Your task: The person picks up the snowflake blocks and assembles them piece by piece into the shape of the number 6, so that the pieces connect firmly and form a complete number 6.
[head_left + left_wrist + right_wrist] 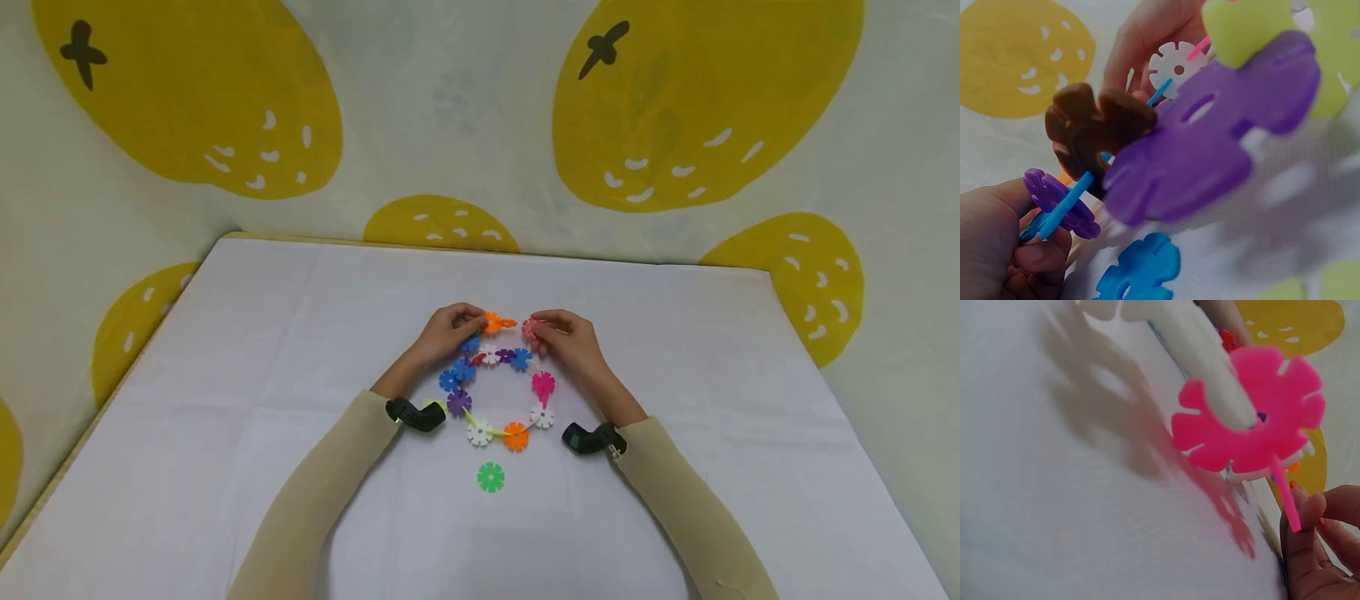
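Observation:
Notched plastic snowflake discs, slotted together in many colours, form a loop-shaped chain on the white cloth. At the far left of the loop my left hand [447,332] pinches the chain beside an orange disc [492,322]; in the left wrist view its fingers are at a purple disc [1072,212] joined to a blue one. Opposite, my right hand [567,340] pinches a light pink disc [529,329] between thumb and fingers. A small gap lies between the orange and pink discs. A hot pink disc [1272,394] stands close before the right wrist camera.
A single green disc [491,477] lies apart, nearer the body than the loop. White [480,433] and orange [516,437] discs make the loop's near side. The white-covered table [300,292] ends at a wall with yellow fruit patterns [705,100].

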{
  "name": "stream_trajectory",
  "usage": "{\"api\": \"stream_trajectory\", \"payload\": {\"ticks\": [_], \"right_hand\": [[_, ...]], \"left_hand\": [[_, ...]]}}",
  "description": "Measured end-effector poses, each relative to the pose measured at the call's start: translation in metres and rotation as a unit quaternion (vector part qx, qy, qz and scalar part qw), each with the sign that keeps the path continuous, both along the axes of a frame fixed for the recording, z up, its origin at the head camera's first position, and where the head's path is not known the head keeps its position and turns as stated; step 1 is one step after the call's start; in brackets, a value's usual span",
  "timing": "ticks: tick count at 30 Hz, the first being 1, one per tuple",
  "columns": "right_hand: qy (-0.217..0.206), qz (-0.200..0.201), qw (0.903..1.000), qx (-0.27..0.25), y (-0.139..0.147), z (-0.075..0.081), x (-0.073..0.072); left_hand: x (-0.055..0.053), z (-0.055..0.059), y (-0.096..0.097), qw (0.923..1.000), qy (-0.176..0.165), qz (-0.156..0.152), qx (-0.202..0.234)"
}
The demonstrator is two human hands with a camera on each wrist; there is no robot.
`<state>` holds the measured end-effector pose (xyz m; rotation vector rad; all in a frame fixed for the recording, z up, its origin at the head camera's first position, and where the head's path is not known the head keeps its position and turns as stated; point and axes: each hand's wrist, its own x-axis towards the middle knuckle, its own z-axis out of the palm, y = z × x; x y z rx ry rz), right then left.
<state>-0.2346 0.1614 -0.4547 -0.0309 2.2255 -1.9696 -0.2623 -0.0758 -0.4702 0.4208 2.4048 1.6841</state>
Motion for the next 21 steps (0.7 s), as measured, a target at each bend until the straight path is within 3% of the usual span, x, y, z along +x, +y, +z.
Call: {"api": "stream_trajectory", "payload": {"ticks": [4,8,21], "right_hand": [[-0.031,-0.015,0.9981,-0.050,0.0001,-0.0016,-0.0038],[-0.041,-0.007,0.9971,-0.064,0.0000,-0.0016,-0.0059],[-0.046,0.015,0.9984,-0.029,-0.0054,-0.0015,-0.0087]], "left_hand": [[-0.0002,0.0002,0.0000,1.0000,0.002,-0.001,-0.004],[-0.0004,0.0005,0.0002,1.0000,-0.001,-0.004,-0.008],[0.0011,0.0014,-0.0004,0.9998,-0.001,-0.014,-0.017]]}}
